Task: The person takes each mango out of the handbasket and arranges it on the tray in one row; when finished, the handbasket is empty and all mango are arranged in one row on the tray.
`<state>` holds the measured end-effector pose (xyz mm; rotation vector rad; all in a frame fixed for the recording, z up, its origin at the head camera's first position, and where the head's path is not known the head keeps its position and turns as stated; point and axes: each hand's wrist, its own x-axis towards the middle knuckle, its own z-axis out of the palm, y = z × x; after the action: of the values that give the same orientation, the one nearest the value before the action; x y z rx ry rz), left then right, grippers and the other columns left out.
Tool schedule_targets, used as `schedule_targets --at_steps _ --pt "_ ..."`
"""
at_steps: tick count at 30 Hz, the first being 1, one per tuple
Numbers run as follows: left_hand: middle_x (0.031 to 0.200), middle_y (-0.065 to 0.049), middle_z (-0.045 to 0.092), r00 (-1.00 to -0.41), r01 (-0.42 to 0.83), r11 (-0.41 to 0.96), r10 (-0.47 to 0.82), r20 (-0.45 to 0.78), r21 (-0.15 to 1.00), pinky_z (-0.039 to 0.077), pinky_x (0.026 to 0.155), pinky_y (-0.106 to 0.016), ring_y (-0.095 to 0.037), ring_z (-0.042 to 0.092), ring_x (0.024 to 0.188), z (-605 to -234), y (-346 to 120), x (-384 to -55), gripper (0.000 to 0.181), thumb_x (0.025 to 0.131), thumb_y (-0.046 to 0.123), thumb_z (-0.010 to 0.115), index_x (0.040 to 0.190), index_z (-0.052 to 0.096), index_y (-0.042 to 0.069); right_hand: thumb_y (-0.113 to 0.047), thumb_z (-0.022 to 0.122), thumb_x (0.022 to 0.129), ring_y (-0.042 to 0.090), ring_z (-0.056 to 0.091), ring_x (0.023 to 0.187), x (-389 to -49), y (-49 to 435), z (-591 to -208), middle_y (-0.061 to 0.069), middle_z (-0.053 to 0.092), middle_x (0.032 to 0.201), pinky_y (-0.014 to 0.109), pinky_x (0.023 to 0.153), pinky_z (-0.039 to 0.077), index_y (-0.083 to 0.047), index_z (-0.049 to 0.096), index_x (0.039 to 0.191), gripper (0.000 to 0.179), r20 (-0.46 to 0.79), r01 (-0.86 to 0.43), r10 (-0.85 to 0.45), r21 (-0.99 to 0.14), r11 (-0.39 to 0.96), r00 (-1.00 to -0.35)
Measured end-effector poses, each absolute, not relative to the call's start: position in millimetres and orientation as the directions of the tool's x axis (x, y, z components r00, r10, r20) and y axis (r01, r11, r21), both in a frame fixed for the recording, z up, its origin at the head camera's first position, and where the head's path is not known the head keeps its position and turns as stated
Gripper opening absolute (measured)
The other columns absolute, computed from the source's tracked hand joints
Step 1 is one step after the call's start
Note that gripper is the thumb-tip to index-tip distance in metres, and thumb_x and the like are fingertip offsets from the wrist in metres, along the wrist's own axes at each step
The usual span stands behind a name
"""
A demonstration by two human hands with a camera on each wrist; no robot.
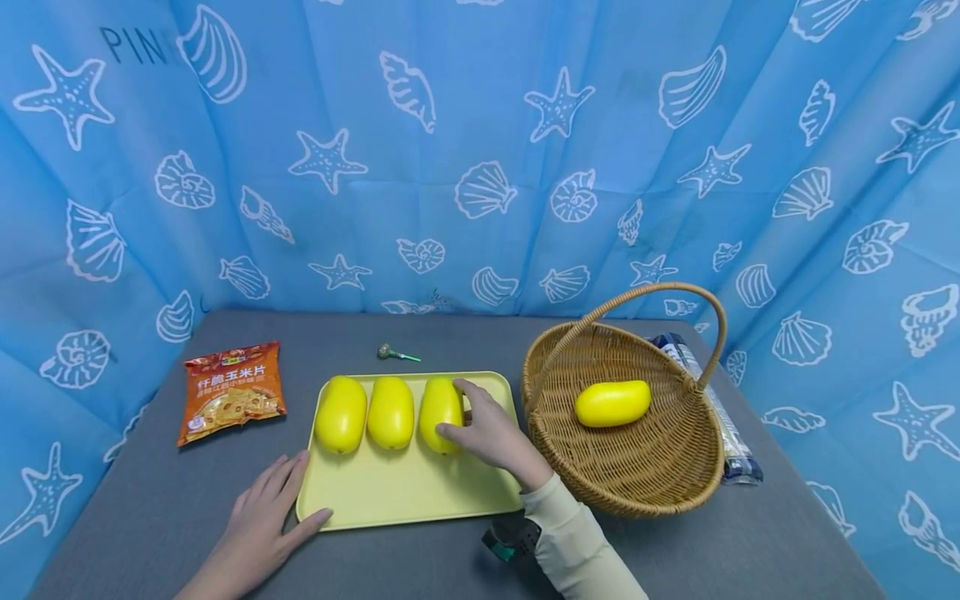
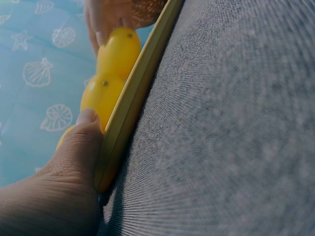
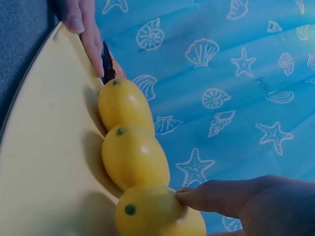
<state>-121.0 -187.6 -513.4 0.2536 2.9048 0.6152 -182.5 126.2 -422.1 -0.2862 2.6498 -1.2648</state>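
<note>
Three smooth, oblong yellow fruits stand in a row along the back of a pale yellow tray [image 1: 405,500]: a left one [image 1: 341,415], a middle one [image 1: 391,412] and a right one [image 1: 439,414]. My right hand [image 1: 491,429] grips the right fruit, thumb on the near side and fingers at its far side. In the right wrist view, the thumb [image 3: 211,194] presses on this fruit [image 3: 147,211], whose green stem end shows. My left hand [image 1: 262,517] rests at the tray's front left corner, fingers stretched along the left edge. In the left wrist view its thumb [image 2: 78,142] lies against the rim.
Right of the tray stands a wicker basket [image 1: 637,475] with a tall handle, one yellow fruit [image 1: 613,404] inside. Behind it lies a blue and silver packet [image 1: 738,458]. An orange snack bag [image 1: 234,392] lies at left, a small green-stemmed item [image 1: 397,353] behind the tray.
</note>
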Motion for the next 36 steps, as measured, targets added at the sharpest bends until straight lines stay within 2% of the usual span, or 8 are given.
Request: schedule_targets --at_steps 7,14,18,24,30,36 --pt "0.148 -0.028 0.032 -0.971 0.126 0.9 0.198 -0.133 0.418 0.028 0.097 -0.073 -0.048 0.025 0.135 -511.5 -187.1 -120.6 0.109 0.079 0.084 0.036 0.152 0.023 0.003 -0.021 0.067 0.09 0.036 0.059 0.113 -187.5 125.9 -428.7 0.024 0.034 0.148 0.037 0.085 0.057 0.0 0.029 0.148 0.073 -0.086 -0.107 -0.276 -0.781 0.615 -0.957" --pt "0.148 -0.027 0.033 -0.974 0.135 0.898 0.199 -0.112 0.419 0.028 0.097 -0.073 -0.047 0.026 0.135 -511.3 -186.4 -119.3 0.108 0.08 0.083 0.036 0.152 0.024 0.004 -0.023 0.063 0.089 0.034 0.043 0.129 -189.6 126.9 -431.1 0.027 0.035 0.145 0.047 0.108 0.04 0.003 0.029 0.148 0.072 -0.076 -0.123 -0.262 -0.736 0.665 -0.962" --pt "0.148 -0.028 0.032 -0.973 0.137 0.895 0.201 -0.109 0.424 0.028 0.097 -0.073 -0.047 0.026 0.134 -510.7 -186.7 -119.4 0.107 0.08 0.083 0.037 0.152 0.025 0.004 -0.028 0.065 0.09 0.033 0.043 0.128 -190.6 127.5 -433.3 0.026 0.031 0.148 0.047 0.107 0.04 0.001 0.023 0.15 0.08 -0.111 -0.111 -0.278 -0.73 0.674 -0.954" --pt "0.148 -0.028 0.032 -0.973 0.138 0.894 0.202 -0.11 0.426 0.028 0.096 -0.074 -0.047 0.026 0.134 -510.1 -186.9 -119.4 0.107 0.08 0.083 0.037 0.151 0.025 0.003 -0.028 0.077 0.08 0.037 0.044 0.127 -190.1 127.1 -437.7 0.027 0.028 0.149 0.048 0.107 0.041 0.002 0.018 0.151 0.098 -0.115 -0.103 -0.27 -0.73 0.676 -0.956" --pt "0.148 -0.028 0.032 -0.972 0.134 0.897 0.201 -0.119 0.421 0.028 0.097 -0.074 -0.047 0.025 0.135 -510.6 -187.5 -119.9 0.108 0.08 0.083 0.036 0.152 0.024 0.004 -0.019 0.077 0.08 0.037 0.04 0.131 -191.7 123.7 -440.1 0.027 0.026 0.15 0.049 0.108 0.039 0.004 0.018 0.151 0.095 -0.1 -0.115 -0.277 -0.738 0.665 -0.956" --pt "0.149 -0.027 0.032 -0.972 0.131 0.898 0.2 -0.123 0.419 0.027 0.097 -0.074 -0.047 0.025 0.135 -511.5 -187.3 -120.2 0.108 0.079 0.084 0.036 0.152 0.024 0.005 -0.017 0.077 0.08 0.037 0.042 0.13 -193.0 120.8 -443.8 0.027 0.028 0.15 0.049 0.106 0.041 0.003 0.018 0.151 0.094 -0.073 -0.128 -0.269 -0.742 0.658 -0.96"
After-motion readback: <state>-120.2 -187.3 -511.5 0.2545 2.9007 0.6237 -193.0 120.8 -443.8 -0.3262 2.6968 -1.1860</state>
